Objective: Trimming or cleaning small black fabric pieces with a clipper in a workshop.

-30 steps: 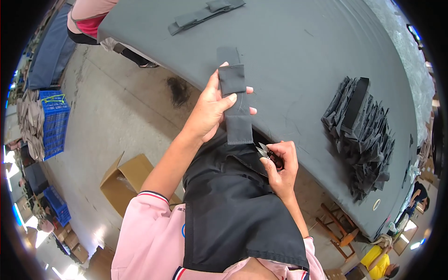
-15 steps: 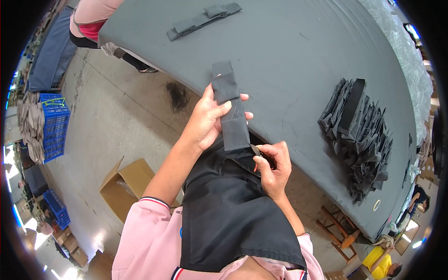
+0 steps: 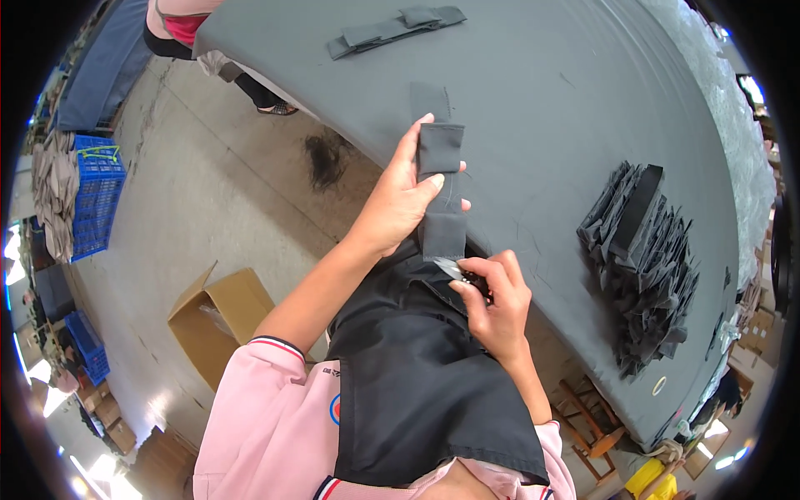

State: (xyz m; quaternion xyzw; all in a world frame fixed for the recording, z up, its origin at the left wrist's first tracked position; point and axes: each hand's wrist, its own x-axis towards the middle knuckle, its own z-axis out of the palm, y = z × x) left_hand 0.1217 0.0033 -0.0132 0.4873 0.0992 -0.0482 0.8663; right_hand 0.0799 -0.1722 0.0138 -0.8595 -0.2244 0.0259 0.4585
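Note:
A dark grey fabric strip (image 3: 442,150) with folded, stitched sections hangs from my left hand (image 3: 396,208). My left thumb lies on its front, with other fingers behind it and their tips showing at its right edge. My right hand (image 3: 502,312) is closed around small thread snips (image 3: 450,268). Their pale blades lie at the strip's lower end, close to its frayed edge; whether they touch it I cannot tell. Loose threads cling to the strip's middle. Below both hands is the black apron (image 3: 417,375) I wear.
A grey-covered table (image 3: 533,108) bears a heap of dark fabric pieces (image 3: 650,283), another folded strip (image 3: 396,32) and a small ring (image 3: 659,386). Around it are a wooden stool (image 3: 596,437), a cardboard box (image 3: 225,317), a blue crate (image 3: 98,196) and another person (image 3: 179,29) at the upper left.
The view has shifted slightly, and the strip sits farther right in it. The snips have gone from the strip's lower right corner toward the middle of its lower edge.

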